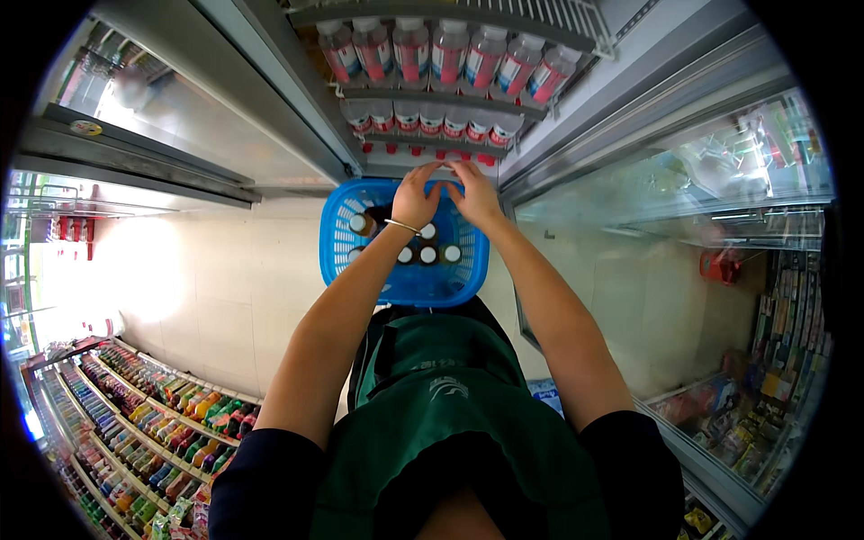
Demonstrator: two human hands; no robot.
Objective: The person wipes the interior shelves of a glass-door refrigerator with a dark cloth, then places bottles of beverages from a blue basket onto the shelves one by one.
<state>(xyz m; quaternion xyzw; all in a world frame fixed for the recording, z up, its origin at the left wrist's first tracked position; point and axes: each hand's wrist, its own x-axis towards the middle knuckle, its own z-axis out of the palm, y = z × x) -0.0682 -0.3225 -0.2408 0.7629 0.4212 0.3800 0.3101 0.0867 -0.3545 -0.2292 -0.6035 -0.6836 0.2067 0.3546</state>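
My left hand (414, 198) and my right hand (475, 194) are held close together over the far side of a blue plastic basket (432, 297). The fingertips almost meet, and the thumbs stand apart from the fingers. I see nothing held in either hand. Just beyond the fingertips is the lowest visible row of red bottle caps (391, 148) in an upright cooler. Inside the basket stand several bottles with white caps (428, 254) and dark or brownish contents. My left wrist and forearm hide part of them.
Cooler shelves (439, 101) hold rows of pink drink bottles (449, 54). An open glass door (607, 270) is on the right, a door panel (270, 121) on the left. Shelves of bottled drinks (162, 432) stand at lower left. Pale floor tiles (216, 283) lie left of the basket.
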